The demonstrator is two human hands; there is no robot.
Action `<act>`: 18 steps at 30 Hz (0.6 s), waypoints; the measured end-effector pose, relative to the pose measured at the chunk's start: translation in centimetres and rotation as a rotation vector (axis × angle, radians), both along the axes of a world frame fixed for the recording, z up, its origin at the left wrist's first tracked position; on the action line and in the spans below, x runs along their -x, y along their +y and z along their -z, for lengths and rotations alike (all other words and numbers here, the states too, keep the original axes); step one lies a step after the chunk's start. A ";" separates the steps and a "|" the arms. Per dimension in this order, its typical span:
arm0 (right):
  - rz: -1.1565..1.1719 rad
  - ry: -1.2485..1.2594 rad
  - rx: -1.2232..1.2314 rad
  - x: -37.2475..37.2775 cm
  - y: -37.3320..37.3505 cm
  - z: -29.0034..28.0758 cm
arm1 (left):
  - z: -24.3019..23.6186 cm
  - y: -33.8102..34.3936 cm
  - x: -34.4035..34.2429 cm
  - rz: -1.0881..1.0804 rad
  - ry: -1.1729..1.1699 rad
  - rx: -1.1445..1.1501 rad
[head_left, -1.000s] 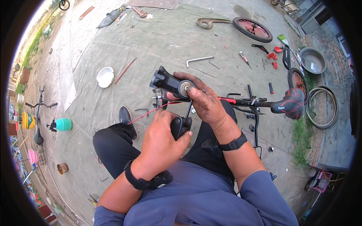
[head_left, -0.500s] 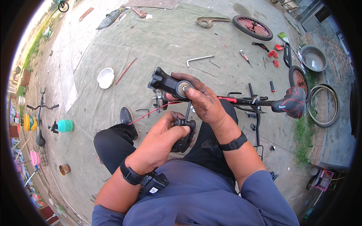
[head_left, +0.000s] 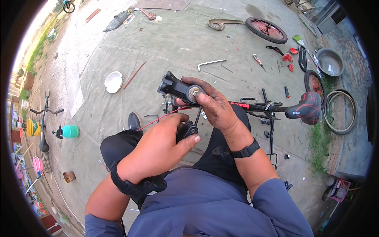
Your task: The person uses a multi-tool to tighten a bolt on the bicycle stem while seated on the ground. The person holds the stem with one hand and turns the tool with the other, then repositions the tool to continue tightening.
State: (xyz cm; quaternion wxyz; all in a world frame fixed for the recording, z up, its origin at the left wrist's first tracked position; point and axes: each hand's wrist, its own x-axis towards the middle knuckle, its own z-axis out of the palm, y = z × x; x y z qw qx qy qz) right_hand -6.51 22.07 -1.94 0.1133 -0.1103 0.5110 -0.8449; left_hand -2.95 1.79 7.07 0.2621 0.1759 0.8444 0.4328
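My right hand [head_left: 216, 106] grips a black bicycle stem [head_left: 176, 87], its fingers behind it and its thumb beside a round bolt end. Closed around a black folding multi-tool [head_left: 188, 131], my left hand [head_left: 158, 144] sits just below. One thin hex key sticks up out of the multi-tool towards the stem; the right thumb and stem hide where its tip ends. Behind my hands lies a black bicycle frame [head_left: 256, 106] with a black and red saddle [head_left: 303, 110]. A thin red cable [head_left: 160, 117] runs from near the stem past my left hand.
Two bicycle wheels, one at the far right [head_left: 267, 30] and one beside the saddle [head_left: 314, 83], lie on the ground. A large hex key [head_left: 211, 63], a screwdriver [head_left: 259, 62] and a white bowl [head_left: 113, 82] lie beyond my hands. A grey basin [head_left: 330, 62] stands right.
My left hand has rolled over, its back now facing up, and the multi-tool has turned with it. The right hand keeps its hold on the stem.
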 end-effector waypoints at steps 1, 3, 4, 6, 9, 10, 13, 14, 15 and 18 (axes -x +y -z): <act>-0.005 -0.002 -0.001 0.0 0.0 0.0 | -0.2 -0.1 0.5 0.041 -0.006 0.033; -0.012 -0.004 -0.004 0.0 0.1 -0.1 | -0.6 -0.1 1.7 0.065 -0.161 0.000; -0.020 -0.011 0.004 0.0 0.1 -0.2 | -0.8 -0.1 2.3 0.078 -0.239 -0.016; -0.037 -0.022 0.025 -0.1 0.1 -0.3 | -0.3 -0.3 3.3 0.111 -0.336 -0.048; -0.041 -0.026 0.015 0.0 0.1 -0.3 | 0.4 -0.2 3.8 0.131 -0.372 -0.044; -0.040 -0.017 0.014 0.0 0.1 -0.3 | 0.1 0.0 4.0 0.153 -0.372 -0.019; -0.042 -0.015 0.003 -0.1 0.1 -0.3 | 0.5 0.1 4.3 0.222 -0.296 -0.002; -0.041 -0.022 -0.006 -0.1 0.1 -0.4 | 0.6 0.1 4.4 0.249 -0.256 -0.007; -0.039 -0.029 -0.014 -0.1 0.2 -0.4 | 0.6 0.1 4.5 0.263 -0.230 0.009; -0.046 -0.048 -0.035 -0.1 0.4 -0.4 | 0.4 0.1 4.5 0.272 -0.236 0.037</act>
